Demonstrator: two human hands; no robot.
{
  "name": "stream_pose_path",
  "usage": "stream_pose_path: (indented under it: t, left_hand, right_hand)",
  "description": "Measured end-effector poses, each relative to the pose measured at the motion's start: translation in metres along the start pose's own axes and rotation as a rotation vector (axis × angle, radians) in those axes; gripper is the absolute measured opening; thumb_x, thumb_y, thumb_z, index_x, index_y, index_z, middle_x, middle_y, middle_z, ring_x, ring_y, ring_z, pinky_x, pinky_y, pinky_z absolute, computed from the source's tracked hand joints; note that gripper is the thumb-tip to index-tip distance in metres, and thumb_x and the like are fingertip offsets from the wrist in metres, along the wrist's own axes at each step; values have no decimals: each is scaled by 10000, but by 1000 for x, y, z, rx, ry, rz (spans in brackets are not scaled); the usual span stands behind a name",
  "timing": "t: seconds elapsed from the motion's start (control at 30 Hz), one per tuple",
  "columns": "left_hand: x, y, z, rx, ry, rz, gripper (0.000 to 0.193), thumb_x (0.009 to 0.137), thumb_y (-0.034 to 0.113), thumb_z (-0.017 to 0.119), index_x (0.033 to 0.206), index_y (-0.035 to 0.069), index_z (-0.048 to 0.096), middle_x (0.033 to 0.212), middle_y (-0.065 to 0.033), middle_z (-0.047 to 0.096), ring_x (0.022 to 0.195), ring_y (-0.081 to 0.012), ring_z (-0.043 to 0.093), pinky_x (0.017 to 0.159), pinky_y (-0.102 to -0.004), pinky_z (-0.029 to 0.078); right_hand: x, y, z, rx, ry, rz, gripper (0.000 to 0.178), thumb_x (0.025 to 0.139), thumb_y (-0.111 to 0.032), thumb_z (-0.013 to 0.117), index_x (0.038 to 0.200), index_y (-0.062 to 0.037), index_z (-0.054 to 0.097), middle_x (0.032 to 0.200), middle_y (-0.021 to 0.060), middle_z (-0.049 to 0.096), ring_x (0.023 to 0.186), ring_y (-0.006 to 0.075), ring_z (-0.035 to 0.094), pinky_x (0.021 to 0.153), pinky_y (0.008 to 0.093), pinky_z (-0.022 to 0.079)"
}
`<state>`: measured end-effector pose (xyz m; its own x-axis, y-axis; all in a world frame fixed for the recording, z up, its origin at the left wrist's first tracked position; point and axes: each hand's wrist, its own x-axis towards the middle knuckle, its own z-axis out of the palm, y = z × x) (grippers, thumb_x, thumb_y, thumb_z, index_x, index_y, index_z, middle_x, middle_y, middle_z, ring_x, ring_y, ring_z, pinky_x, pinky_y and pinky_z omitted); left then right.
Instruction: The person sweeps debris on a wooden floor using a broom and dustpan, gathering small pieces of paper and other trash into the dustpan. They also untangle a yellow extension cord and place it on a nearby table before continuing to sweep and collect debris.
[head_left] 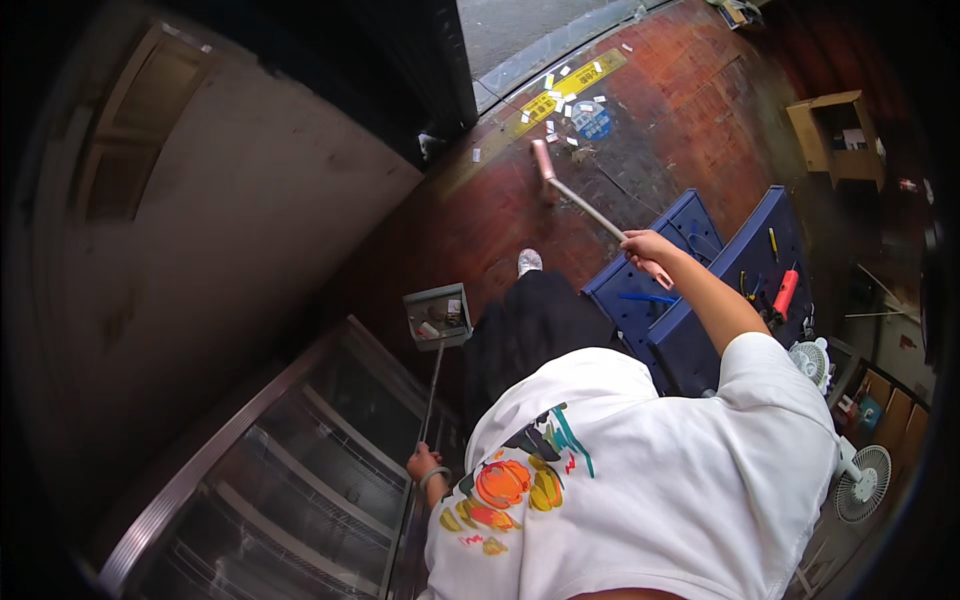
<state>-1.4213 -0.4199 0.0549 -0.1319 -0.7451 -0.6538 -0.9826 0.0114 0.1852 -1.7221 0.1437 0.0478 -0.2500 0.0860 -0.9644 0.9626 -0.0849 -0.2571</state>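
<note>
My right hand (648, 248), stretched out ahead, is closed round the handle of a long broom (589, 209). The broom's pink head (543, 160) is at the reddish-brown floor, just short of scattered white paper scraps (568, 111). Low on the left, my left hand (423, 462) grips the long thin handle of a dustpan (409, 318). Its pale grey pan holds bits of litter and lies well apart from the broom head. One white shoe (530, 262) shows between the pan and the broom.
A yellow strip (608, 64) and a round blue floor sticker (592, 122) lie by the doorway. At right stands a blue tool cart (700, 330) with tools; beyond are an open cardboard box (815, 135) and white fans (862, 484). A glass cabinet (300, 470) borders my left.
</note>
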Motion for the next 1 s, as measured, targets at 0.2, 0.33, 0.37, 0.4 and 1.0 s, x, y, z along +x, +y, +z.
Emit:
stream_pose_path:
  t: [0.2,0.33,0.37,0.4,1.0]
  left_hand:
    - [-30,67,11,77,9,80,379,808,304,550,636,-34,567,504,-84,560,392,-142,522,373,-257,422]
    - [-49,93,16,103,7,85,379,818,308,546,642,-27,571,508,-76,561,390,-133,518,362,-251,408]
    - [-50,98,17,96,5,79,379,820,310,545,643,-25,571,509,-73,562,393,-131,520,359,-249,404]
    - [-49,96,17,99,8,100,376,819,313,545,647,-21,572,509,-72,562,394,-130,521,355,-250,400]
    - [-44,84,8,-33,44,-26,324,811,300,554,750,-15,598,525,-68,534,392,-123,488,322,-240,358]
  right_hand:
    - [72,-26,63,46,-487,-115,94,832,-123,459,786,-70,522,489,-11,400,346,79,365,290,213,300]
    - [144,-73,139,247,-625,263,239,878,-209,414,669,-96,434,493,-2,437,337,105,368,301,234,309]
    - [167,-82,134,312,-656,324,243,882,-218,417,673,-95,432,499,-4,443,343,102,374,307,229,315]
    - [182,-90,130,375,-688,388,247,885,-227,420,677,-94,430,505,-7,449,350,99,379,314,225,320]
    - [1,-40,-106,199,31,-66,312,820,-90,514,1132,-88,507,585,13,447,408,61,396,323,192,321]
